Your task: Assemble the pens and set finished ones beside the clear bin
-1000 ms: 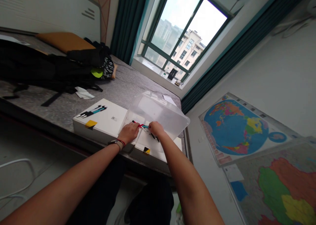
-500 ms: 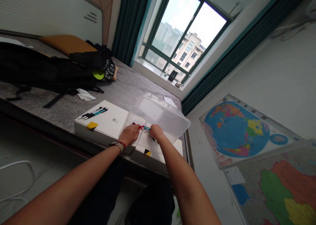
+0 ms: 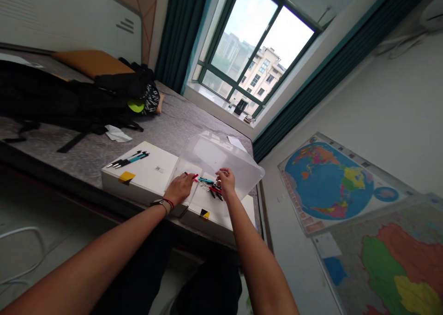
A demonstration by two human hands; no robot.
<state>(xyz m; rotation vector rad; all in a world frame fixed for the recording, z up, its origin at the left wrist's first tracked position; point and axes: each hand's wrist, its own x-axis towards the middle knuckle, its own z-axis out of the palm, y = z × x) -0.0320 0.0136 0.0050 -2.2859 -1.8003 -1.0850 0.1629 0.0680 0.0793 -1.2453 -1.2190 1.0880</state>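
Note:
My left hand (image 3: 181,188) is closed around a red pen (image 3: 195,176), whose tip sticks out past the fingers. My right hand (image 3: 226,182) is raised over the pile, its fingers apart and nothing seen in them. Beneath and beside it lies a small heap of pens and pen parts (image 3: 215,193) in black, red and blue-green. The heap rests in a clear plastic bin (image 3: 242,165) tipped on its side, over white boxes. On the left white box (image 3: 152,167) several assembled pens (image 3: 129,160) lie side by side, black and teal.
A black backpack (image 3: 62,93) and a crumpled tissue (image 3: 117,133) lie on the grey surface (image 3: 166,121) to the left. Another white box (image 3: 221,218) sits at the front right. Maps (image 3: 332,181) hang on the right wall, and a window (image 3: 256,47) is behind.
My right hand has lifted and moved right, its fingers spreading and uncovering more of the pen parts. My left hand stays near the same place with the red pen.

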